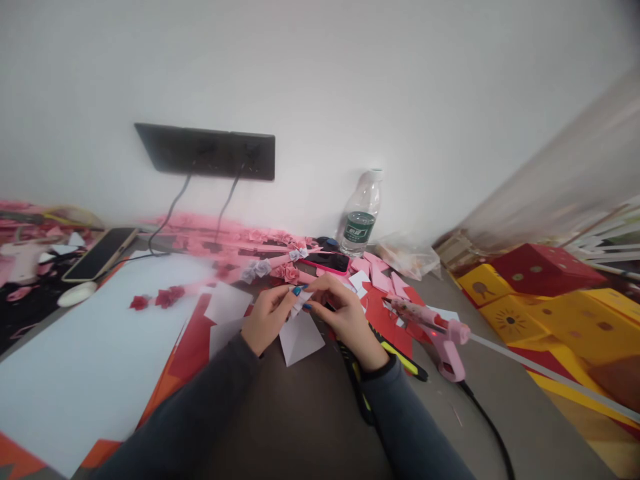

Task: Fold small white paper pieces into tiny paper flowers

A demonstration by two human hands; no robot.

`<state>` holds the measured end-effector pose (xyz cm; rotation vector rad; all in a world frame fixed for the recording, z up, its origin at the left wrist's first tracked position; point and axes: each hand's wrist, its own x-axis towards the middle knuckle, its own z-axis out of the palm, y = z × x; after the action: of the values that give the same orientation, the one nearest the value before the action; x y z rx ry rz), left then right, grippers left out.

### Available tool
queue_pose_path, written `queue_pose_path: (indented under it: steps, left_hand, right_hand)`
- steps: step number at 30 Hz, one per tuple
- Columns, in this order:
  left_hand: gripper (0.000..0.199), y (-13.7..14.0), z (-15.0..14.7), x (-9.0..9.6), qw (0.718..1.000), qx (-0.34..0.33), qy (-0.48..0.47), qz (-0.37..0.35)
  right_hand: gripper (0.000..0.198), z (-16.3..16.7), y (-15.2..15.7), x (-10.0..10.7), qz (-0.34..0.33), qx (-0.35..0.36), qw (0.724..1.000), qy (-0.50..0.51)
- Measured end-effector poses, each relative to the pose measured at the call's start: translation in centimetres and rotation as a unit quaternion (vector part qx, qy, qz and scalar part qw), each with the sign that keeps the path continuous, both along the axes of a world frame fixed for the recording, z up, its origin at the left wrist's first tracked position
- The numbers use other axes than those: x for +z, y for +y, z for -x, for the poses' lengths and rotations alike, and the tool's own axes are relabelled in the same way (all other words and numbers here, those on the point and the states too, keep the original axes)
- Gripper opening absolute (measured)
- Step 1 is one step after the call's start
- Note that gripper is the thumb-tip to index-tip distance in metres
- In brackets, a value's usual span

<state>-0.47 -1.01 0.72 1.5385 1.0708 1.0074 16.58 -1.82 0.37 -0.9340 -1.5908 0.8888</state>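
Between the fingertips of both hands is a small folded white paper piece (pixel 299 304); its exact shape is partly covered. My left hand (pixel 270 319) pinches it from the left, and my right hand (pixel 350 321) has its fingers closed on its right side. Just below them a white paper square (pixel 303 339) with a crease lies on the table. Under my right forearm are black-and-yellow scissors or pliers (pixel 404 360), partly hidden. To the right, a pink glue gun (pixel 437 330) with a small red light rests with a white glue stick (pixel 545 375) in its back.
A plastic water bottle (pixel 361 217) stands near the wall, behind a pink-edged phone (pixel 327 262). Pink paper flowers (pixel 290 272) lie behind my hands. On the left are a large white sheet (pixel 100 353) and another phone (pixel 101 254). Yellow and red boxes (pixel 543 270) fill the right.
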Motion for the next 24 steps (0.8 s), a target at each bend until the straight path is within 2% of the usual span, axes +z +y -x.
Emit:
queue_pose_path:
  steps: [5,12,18,24]
  left_hand:
    - [0.037,0.0,0.1,0.0,1.000,-0.007,-0.005,-0.002]
    - [0.034,0.0,0.0,0.2,1.000,-0.006,-0.020,-0.007]
    - [0.039,-0.2,0.1,0.8,0.999,-0.035,-0.017,-0.013]
    - [0.037,-0.4,0.0,1.1,0.999,-0.033,-0.011,-0.028]
  right_hand:
    - [0.027,-0.1,0.1,-0.1,-0.010,0.000,1.000,-0.001]
    - [0.022,-0.2,0.1,-0.1,-0.001,0.041,0.998,0.041]
    - [0.026,-0.4,0.1,-0.5,0.006,0.038,0.999,0.022]
    - [0.018,-0.3,0.1,-0.2,0.013,0.068,0.996,0.060]
